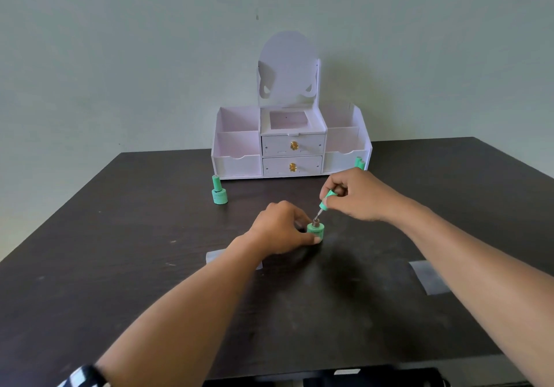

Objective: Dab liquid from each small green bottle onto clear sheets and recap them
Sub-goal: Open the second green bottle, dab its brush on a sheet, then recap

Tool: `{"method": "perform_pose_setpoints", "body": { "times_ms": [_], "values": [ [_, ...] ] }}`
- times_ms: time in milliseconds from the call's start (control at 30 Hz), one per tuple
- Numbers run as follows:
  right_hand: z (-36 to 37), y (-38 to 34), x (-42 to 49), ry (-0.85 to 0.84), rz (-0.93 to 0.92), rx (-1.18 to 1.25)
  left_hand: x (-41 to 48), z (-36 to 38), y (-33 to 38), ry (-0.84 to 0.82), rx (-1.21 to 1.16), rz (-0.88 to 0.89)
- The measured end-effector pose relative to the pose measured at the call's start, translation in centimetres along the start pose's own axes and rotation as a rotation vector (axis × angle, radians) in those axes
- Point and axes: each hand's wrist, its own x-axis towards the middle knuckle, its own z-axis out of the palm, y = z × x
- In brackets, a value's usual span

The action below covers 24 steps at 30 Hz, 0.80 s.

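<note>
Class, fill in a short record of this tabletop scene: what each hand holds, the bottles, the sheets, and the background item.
left hand: steadies open green bottle on dark table
right hand: holds green brush cap, tip at the bottle's neck
capped bottle: upright, at left near the organizer
other bottles: partly hidden behind right hand
clear sheets: one under left forearm, one at right
white organizer: at table's back, two drawers shut

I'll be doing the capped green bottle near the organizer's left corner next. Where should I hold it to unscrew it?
Probably take the capped bottle by its tall narrow cap from above with a fingertip grip, while the other hand pinches its wide, squat base from the side. It stands upright and apart from the organizer, leaving room all round.
</note>
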Motion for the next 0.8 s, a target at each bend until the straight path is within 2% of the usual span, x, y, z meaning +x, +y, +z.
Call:
{"method": "perform_pose_setpoints", "body": {
  "times_ms": [300, 600, 800],
  "values": [
    [0.5, -0.4, 0.3, -0.027, -0.028, -0.049, 0.3, 0.1, -0.4, -0.014, -0.034, 0.017],
    [1.7, -1.0, 0.9, -0.138, -0.050, -0.331, 0.6, 0.4, -0.8, 0.000, -0.067, -0.030],
    [0.8, -0.8, 0.6, -0.189, -0.059, -0.277, 0.6, 0.3, -0.8, -0.024, -0.100, -0.033]
  ]
}}
